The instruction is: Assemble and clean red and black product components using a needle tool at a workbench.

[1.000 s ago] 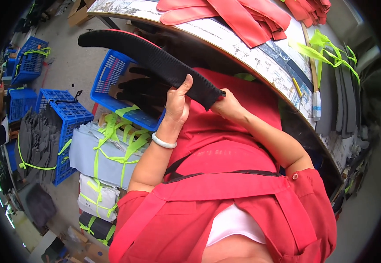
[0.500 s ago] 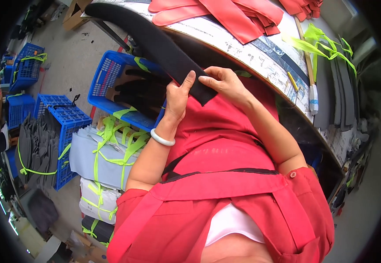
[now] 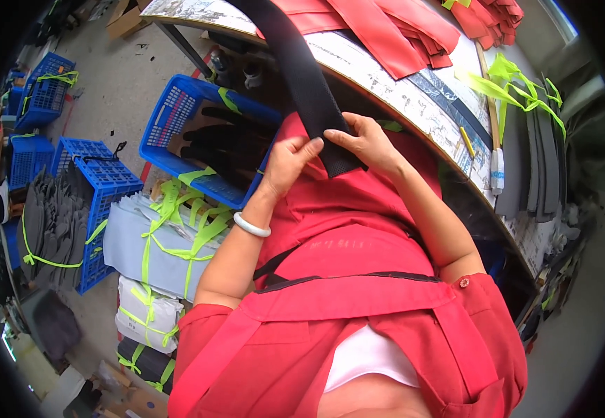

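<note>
A long, curved strip of black fabric (image 3: 295,63) reaches from the far edge of the view down to my lap. Its near end is between my two hands, over the red apron (image 3: 358,216). My left hand (image 3: 290,164) grips the strip's left edge, thumb on top. On the opposite edge, my right hand (image 3: 370,143) pinches the strip with its thumb lying on the fabric and its fingers behind. The far end of the strip runs out of view over the worktable (image 3: 379,80).
Red fabric pieces (image 3: 386,35) lie on the table beside a yellow pen (image 3: 467,141). Tied grey pieces (image 3: 543,153) are at the right. To my left are a blue crate (image 3: 160,129) holding dark pieces, another blue crate (image 3: 104,167) and a tied pale stack (image 3: 142,233).
The black strip has swung to the right and stands steeper, its far end now out of view. My left hand has moved slightly lower along it.
</note>
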### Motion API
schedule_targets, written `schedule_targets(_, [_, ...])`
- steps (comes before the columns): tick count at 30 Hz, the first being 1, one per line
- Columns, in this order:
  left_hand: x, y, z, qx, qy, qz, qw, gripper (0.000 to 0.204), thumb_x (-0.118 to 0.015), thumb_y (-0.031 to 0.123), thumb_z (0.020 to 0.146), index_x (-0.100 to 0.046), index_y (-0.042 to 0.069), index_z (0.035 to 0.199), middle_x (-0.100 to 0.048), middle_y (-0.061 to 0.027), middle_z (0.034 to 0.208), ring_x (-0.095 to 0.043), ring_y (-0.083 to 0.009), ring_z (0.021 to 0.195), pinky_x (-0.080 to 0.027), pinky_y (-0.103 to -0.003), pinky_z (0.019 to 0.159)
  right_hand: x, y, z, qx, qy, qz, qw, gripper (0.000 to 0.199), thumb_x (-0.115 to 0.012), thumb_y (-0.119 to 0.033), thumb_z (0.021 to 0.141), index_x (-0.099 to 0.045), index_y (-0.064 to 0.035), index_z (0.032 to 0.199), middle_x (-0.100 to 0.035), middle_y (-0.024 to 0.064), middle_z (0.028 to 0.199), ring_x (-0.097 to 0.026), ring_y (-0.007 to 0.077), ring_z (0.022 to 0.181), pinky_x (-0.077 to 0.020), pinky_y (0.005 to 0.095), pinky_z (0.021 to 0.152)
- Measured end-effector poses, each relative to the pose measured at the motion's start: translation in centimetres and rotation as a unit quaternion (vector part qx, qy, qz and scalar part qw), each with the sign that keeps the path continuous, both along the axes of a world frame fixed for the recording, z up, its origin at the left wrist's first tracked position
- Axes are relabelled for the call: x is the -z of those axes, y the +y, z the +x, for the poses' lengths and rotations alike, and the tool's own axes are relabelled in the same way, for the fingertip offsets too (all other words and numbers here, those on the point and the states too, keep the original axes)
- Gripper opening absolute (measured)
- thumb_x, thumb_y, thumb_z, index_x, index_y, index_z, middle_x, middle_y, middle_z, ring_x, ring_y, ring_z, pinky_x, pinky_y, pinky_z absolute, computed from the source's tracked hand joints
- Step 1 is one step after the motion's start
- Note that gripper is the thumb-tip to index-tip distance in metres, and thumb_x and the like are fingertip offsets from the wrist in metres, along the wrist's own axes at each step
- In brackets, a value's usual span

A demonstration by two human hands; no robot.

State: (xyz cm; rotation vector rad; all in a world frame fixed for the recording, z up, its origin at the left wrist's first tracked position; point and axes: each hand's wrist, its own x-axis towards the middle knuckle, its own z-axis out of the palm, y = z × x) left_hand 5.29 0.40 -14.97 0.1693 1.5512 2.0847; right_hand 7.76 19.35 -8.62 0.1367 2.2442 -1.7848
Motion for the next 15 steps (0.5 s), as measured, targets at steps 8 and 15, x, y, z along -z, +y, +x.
schedule_targets(8, [-0.6,-0.8,-0.1,0.052,-0.066,0.041,0.996,0.021,-0.063,0.016,0.095,-0.067,-0.005,0.091,-0.069,-0.0095,0.081,-0.065,-0.0151,0.064,-0.055,-0.026,0.060,-0.2,-0.2,0.8,0.003,-0.047,-0.042,0.998,0.035,-0.065,-0.028,0.092,-0.063,0.0025,0.109,-0.067,0.0039,0.088,-0.060,0.0096,0.078,-0.0505,0.0264,0.073])
schedule_targets(15, [0.2,-0.4,0.1,0.007,-0.028,0.012,0.999,0.027,-0.062,0.020,0.096,-0.070,-0.005,0.089,-0.069,-0.0035,0.078,-0.060,-0.0063,0.070,-0.048,-0.019,0.063,0.4,-0.7,0.5,0.023,-0.061,-0.094,0.993,0.036,-0.064,-0.031,0.094,-0.061,-0.0002,0.113,-0.064,0.0023,0.093,-0.058,0.0077,0.083,-0.0495,0.0248,0.076])
